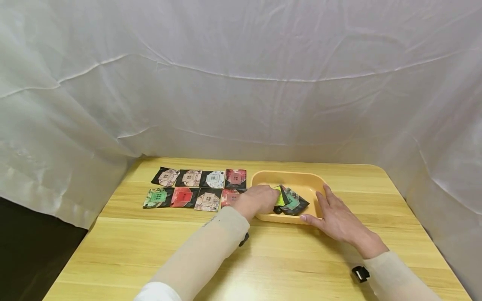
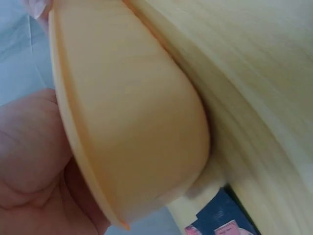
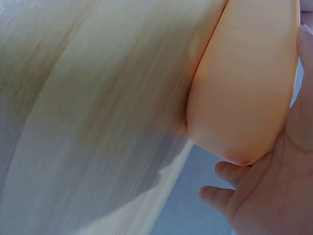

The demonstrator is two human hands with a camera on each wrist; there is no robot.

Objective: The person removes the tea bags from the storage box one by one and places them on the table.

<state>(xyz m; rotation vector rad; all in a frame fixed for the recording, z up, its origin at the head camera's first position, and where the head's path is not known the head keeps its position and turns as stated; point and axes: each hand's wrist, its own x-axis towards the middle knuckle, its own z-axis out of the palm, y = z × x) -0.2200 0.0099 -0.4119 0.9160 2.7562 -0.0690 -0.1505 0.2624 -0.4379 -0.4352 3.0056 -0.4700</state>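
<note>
A yellow-orange plastic tray (image 1: 297, 175) stands on the table, with a few flat sachets inside. My left hand (image 1: 261, 198) reaches over its left side, fingers down in the tray beside a yellow-green sachet (image 1: 280, 197). Those fingertips are hidden, so I cannot tell whether they pinch it. A dark sachet with a green label (image 1: 295, 202) lies to the right of it. At the tray's right end rests my right hand (image 1: 337, 217), fingers extended along the rim and thumb at the front edge. In the right wrist view, the palm is against the tray's side wall (image 3: 239, 88).
Left of the tray, several similar sachets lie in two rows, among them a red-labelled sachet (image 1: 183, 197) and a white-labelled sachet (image 1: 213, 179). The wooden table (image 1: 301, 267) ends at a pale hanging cloth (image 1: 241, 104) behind and at the sides.
</note>
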